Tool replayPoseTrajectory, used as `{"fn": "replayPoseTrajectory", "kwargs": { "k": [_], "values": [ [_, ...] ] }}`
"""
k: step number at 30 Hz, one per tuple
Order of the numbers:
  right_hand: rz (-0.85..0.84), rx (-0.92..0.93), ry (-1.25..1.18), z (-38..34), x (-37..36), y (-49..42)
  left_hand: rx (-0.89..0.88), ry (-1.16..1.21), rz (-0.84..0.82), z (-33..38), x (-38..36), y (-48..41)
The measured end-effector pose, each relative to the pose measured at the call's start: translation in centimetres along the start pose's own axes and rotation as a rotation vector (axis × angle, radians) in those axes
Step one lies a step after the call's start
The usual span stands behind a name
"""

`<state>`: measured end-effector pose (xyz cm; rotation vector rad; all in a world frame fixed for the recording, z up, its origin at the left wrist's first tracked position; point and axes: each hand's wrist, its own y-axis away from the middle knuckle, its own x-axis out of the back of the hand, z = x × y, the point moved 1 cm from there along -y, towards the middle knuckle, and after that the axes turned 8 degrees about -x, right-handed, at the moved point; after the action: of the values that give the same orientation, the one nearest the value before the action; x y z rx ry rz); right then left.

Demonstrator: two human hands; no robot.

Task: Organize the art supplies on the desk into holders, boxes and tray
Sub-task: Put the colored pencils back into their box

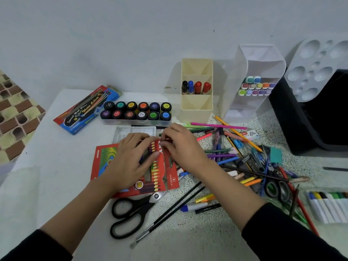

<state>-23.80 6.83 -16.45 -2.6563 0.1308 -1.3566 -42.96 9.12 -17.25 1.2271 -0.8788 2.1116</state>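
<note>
A red crayon box (105,157) lies open at the desk's middle, with its flap (170,166) folded out to the right. My left hand (131,159) rests flat on the box with the fingers stretched over the crayons. My right hand (180,146) pinches the top edge of the box flap with curled fingers. A heap of coloured pencils and pens (235,153) spreads to the right of my hands. A cream holder (196,108) with markers and a clear holder (252,80) with highlighters stand at the back.
Large black scissors (131,213) and two thin brushes (169,211) lie in front of the box. A tray of paint pots (137,111), a watercolour box (86,108), a white palette (318,68) on a black case, smaller scissors (276,187) and white markers (329,208) surround the heap.
</note>
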Motion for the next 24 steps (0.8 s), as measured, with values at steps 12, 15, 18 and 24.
{"fn": "replayPoseTrajectory", "kwargs": {
  "k": [12,15,18,24],
  "values": [
    [0.039,-0.048,0.027,0.4,1.0,0.2,0.011,0.044,0.045,-0.4,-0.3,0.4],
    [0.019,-0.055,0.002,-0.3,0.7,-0.2,0.018,0.032,0.040,-0.5,-0.6,0.2],
    [0.021,-0.092,-0.042,0.9,1.1,0.0,0.022,0.042,0.057,-0.6,-0.7,0.4],
    [0.005,-0.127,-0.053,1.3,1.0,-0.1,0.032,0.061,0.064,-0.8,-0.7,0.1]
  ]
}}
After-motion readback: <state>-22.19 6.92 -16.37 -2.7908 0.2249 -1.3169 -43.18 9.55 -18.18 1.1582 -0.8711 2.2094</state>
